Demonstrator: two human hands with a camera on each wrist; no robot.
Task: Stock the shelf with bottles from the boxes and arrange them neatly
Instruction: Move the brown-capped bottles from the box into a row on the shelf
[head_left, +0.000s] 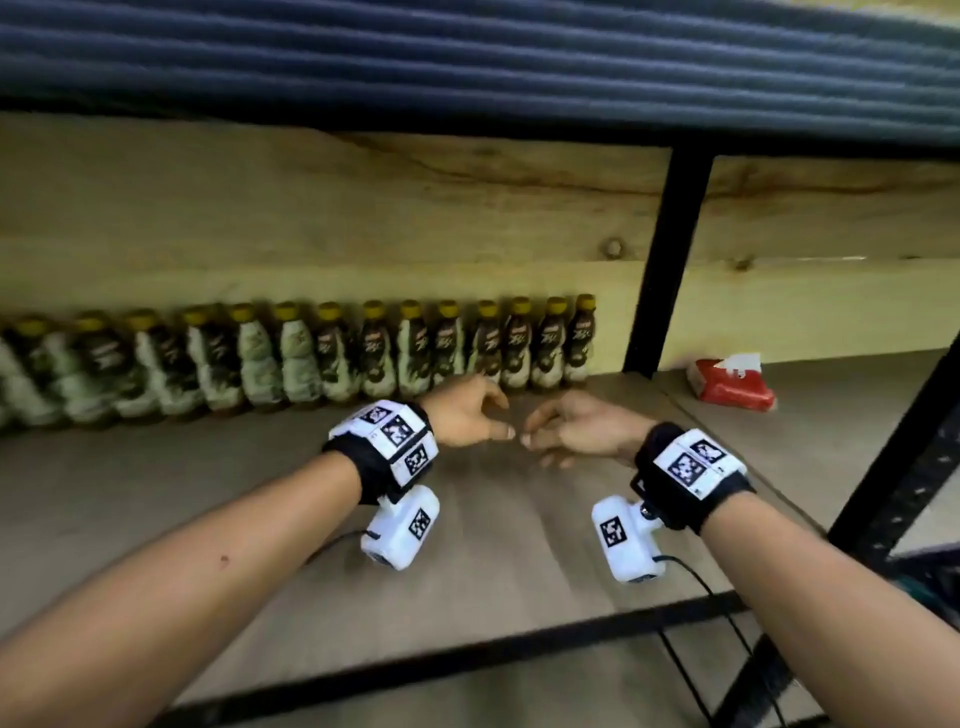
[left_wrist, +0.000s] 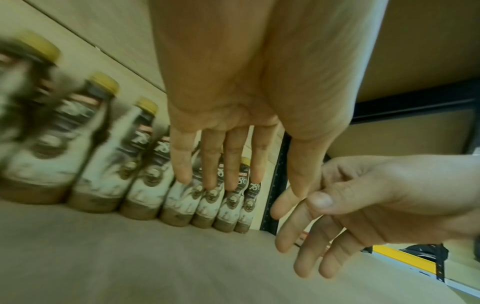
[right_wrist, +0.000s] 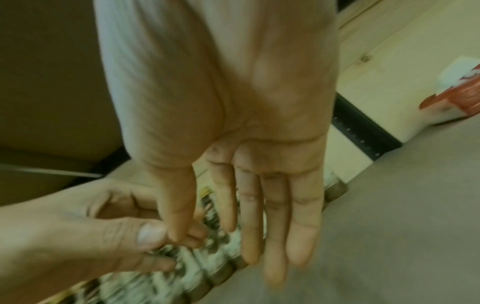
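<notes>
Red pack (head_left: 731, 383) right of a black post (head_left: 666, 260), well apart from the hands. About fifteen yellow-capped bottles (head_left: 332, 358) upright in one row along the back wall of the shelf (head_left: 156, 478), ending just left of the post. Left hand (head_left: 467, 413) and right hand (head_left: 582, 428) thumb tips nearly touching just before the row's right end, fingers loosely extended, holding nothing.

head view looking down, wrist views close, sharing bottles (head_left: 322, 353)
</notes>
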